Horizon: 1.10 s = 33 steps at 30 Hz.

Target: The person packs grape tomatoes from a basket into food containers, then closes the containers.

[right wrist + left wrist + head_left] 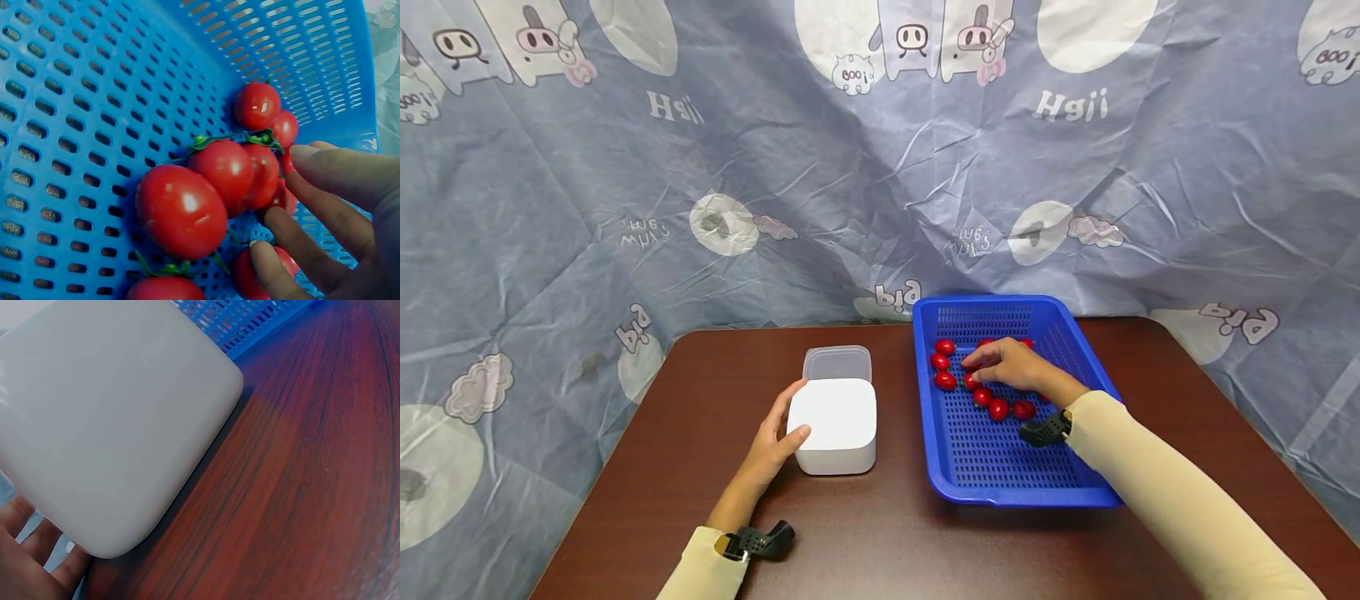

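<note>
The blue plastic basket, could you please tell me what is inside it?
Inside the blue plastic basket are red cherry tomatoes, some with green tops, on its slotted floor. The right grip covers some in the head view, so their full number is hidden.

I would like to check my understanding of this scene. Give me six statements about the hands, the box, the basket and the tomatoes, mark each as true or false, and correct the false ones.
1. The left hand touches the white box. True.
2. The right hand reaches into the blue basket. True.
3. In the head view, the blue basket stands to the left of the white box. False: it stands to the right.
4. In the right wrist view, green stems show among the red tomatoes. True.
5. The red tomatoes in view lie on top of the white box. False: they lie in the blue basket.
6. The left hand touches the red tomatoes. False: it is at the white box, away from them.
</note>
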Each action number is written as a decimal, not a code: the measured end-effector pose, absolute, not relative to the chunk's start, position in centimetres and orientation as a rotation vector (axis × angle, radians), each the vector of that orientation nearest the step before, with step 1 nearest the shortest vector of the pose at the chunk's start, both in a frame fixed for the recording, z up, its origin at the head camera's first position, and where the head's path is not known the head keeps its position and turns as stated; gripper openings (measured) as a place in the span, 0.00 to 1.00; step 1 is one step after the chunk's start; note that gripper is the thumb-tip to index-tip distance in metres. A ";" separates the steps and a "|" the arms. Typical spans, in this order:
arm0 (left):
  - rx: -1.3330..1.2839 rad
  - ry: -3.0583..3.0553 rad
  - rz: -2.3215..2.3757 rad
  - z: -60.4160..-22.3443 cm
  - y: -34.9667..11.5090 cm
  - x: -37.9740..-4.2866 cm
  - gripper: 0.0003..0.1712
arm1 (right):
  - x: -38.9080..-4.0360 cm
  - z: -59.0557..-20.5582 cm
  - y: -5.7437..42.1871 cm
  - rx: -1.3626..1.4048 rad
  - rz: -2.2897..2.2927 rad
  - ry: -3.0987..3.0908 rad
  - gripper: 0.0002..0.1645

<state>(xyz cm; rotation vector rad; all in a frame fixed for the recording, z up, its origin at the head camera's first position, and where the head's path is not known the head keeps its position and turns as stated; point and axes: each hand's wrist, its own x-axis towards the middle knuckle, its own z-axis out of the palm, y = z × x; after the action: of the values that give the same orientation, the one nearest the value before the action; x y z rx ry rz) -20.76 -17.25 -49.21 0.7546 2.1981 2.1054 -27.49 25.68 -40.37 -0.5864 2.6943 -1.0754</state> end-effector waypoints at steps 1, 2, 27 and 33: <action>0.754 2.196 2.108 -49.2 -17.2 -20.8 0.40 | -27.6 -40.5 25.7 -0.593 -1.075 2.698 0.18; 0.757 2.190 2.112 -49.2 -17.2 -20.8 0.39 | -27.7 -40.7 25.6 -0.593 -1.076 2.699 0.17; 0.786 2.184 2.118 -49.3 -17.2 -20.7 0.40 | -28.1 -42.2 24.9 -0.554 -0.843 2.857 0.16; 0.771 2.175 2.131 -49.4 -17.2 -20.7 0.40 | -28.3 -42.3 24.9 -0.591 -0.782 2.883 0.17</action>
<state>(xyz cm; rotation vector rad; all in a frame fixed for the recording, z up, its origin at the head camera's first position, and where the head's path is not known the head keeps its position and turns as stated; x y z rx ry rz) -20.74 -17.21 -49.40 0.7713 2.1747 2.1310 -28.33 24.85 -42.28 -0.5913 2.8829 -0.7824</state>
